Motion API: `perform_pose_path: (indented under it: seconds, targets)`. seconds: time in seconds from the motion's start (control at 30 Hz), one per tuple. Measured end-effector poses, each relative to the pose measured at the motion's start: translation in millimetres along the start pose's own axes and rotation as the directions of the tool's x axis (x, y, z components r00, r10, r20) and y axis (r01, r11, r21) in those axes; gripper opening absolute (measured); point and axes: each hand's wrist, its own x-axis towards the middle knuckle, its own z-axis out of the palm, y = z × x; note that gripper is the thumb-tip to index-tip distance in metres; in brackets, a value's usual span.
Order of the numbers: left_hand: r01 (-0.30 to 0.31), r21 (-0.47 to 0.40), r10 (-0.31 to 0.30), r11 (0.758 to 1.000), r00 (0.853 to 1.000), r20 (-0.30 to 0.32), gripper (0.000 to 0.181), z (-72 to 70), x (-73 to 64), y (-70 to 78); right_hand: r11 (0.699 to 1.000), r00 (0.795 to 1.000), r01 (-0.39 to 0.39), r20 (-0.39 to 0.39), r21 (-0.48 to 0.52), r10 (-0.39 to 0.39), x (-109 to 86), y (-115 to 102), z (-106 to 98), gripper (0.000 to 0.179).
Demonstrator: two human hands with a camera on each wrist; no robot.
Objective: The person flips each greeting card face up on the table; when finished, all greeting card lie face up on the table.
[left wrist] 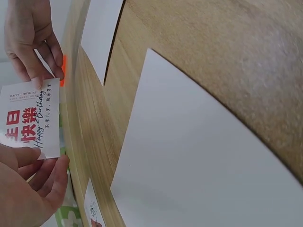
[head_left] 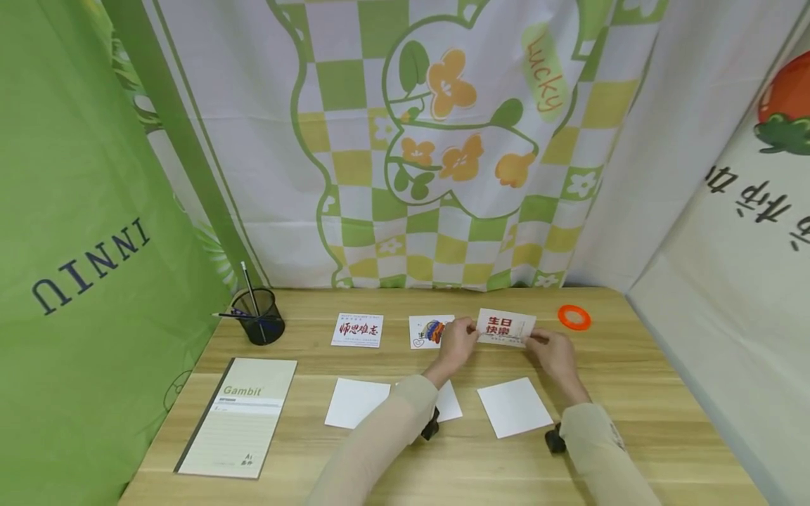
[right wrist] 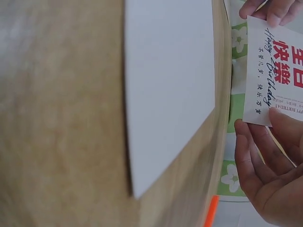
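Observation:
Between my two hands is a white birthday card (head_left: 506,326) with red characters and "Happy Birthday" script. My left hand (head_left: 458,346) pinches its left edge, thumb on the printed face, as the left wrist view shows. The right edge is pinched by my right hand (head_left: 558,358), its thumb on the front and fingers behind, plain in the right wrist view. Just left of the left hand lies a card with a colourful drawing (head_left: 427,332), partly covered by that hand. Farther left is a card with red brush characters (head_left: 357,330).
Nearer me lie white square sheets (head_left: 515,407) (head_left: 357,403); my left forearm hides part of another sheet (head_left: 449,402). A notebook (head_left: 243,418) and a black mesh pen cup (head_left: 259,318) stand at the left. An orange tape ring (head_left: 574,318) lies at the back right.

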Motion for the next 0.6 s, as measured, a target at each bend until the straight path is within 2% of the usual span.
perform_pose_path:
  seconds: [0.3, 0.43, 0.6]
  targets:
    - [-0.005, -0.011, 0.005, 1.0, 1.0, 0.002, 0.003, 0.6, -2.0, 2.0, 0.999, 0.999, 0.012, -0.035, 0.039, -0.011, -1.0, -0.4, -2.2, 0.027]
    - [0.024, -0.016, -0.024, 1.0, 1.0, 0.018, 0.006, 0.0, -2.9, 5.1, 0.998, 0.999, -0.018, -0.026, 0.058, 0.019, -2.1, -1.4, -3.6, 0.027]
    - [0.059, -0.08, -0.057, 0.995, 0.998, 0.03, 0.007, 0.1, -3.8, 8.2, 0.996, 0.998, -0.056, -0.016, 0.073, 0.057, -1.4, 0.0, -4.1, 0.027]
